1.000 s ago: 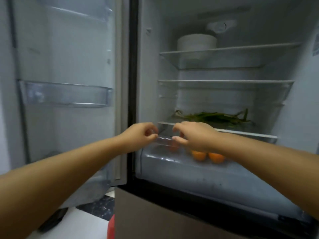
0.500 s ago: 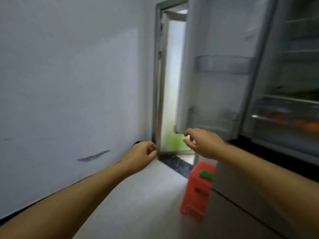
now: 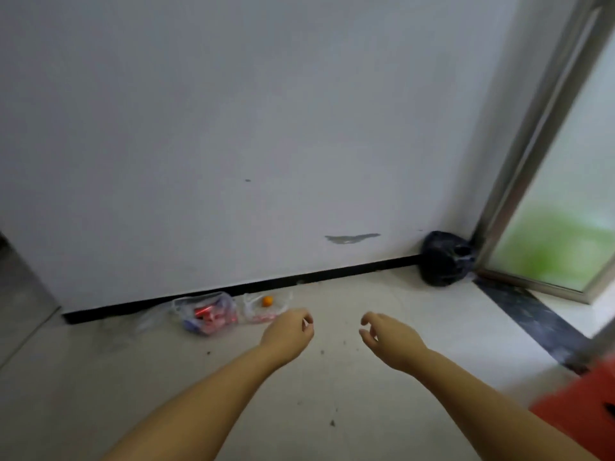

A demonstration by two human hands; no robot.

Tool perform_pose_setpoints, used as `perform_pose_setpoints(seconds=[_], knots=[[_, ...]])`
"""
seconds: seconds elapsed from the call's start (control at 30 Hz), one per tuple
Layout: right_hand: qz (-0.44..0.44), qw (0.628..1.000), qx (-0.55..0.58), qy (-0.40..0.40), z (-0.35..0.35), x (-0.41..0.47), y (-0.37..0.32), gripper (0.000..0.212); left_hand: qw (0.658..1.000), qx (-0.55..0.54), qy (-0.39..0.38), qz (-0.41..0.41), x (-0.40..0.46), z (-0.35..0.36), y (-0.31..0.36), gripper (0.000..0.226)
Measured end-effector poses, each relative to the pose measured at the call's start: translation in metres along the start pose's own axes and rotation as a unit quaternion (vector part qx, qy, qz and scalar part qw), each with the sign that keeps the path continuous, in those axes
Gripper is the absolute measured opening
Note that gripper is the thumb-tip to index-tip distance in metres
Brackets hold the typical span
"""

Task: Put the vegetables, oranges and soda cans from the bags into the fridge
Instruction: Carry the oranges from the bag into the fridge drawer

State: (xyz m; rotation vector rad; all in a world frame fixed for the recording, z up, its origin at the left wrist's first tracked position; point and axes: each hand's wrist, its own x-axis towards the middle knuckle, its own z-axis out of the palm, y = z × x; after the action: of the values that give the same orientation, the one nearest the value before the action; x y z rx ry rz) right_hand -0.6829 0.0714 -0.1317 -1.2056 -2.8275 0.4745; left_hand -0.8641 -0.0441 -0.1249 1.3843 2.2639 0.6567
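Both arms reach forward over the pale tiled floor [image 3: 416, 304]; left hand [image 3: 289, 331] and right hand [image 3: 389, 337] hold nothing, fingers loosely curled. By the white wall [image 3: 233, 128]: clear bag of soda cans [image 3: 208, 314], beside it a bag with one orange [image 3: 267, 301]. Black bag [image 3: 444, 259] sits in the wall's corner; contents hidden. Image blurry.

Both my bare forearms reach forward and a little inward. My left hand [image 3: 289, 331] is loosely curled, thumb near fingertips, holding nothing. My right hand [image 3: 389, 339] hangs relaxed, its fingers [image 3: 367, 319] bent and spread, empty too.
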Motion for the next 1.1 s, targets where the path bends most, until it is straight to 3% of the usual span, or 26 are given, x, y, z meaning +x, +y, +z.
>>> perform_pose_setpoints(seconds=[0.23,0.4,0.63,0.9,1.1], knots=[[-0.036,0.990,-0.004,-0.136,0.041,0.151,-0.021,0.036,0.989,-0.029,-0.007,-0.142,0.093,-0.021,-0.090,0.025],[-0.057,0.983,-0.006,-0.177,0.053,0.246,-0.043,0.036,0.979,-0.045,-0.003,-0.197,0.155,-0.038,-0.125,0.028],[-0.075,0.975,-0.008,-0.208,0.087,0.383,-0.069,0.036,0.974,-0.051,-0.018,-0.220,0.271,-0.055,-0.198,0.025],[0.025,0.969,0.014,-0.245,0.127,0.534,-0.062,0.034,0.976,-0.028,-0.098,-0.191,0.432,-0.065,-0.283,0.021],[0.037,0.951,0.031,-0.304,0.243,0.644,-0.051,0.032,0.967,-0.022,-0.171,-0.190,0.538,0.013,-0.373,0.026]])
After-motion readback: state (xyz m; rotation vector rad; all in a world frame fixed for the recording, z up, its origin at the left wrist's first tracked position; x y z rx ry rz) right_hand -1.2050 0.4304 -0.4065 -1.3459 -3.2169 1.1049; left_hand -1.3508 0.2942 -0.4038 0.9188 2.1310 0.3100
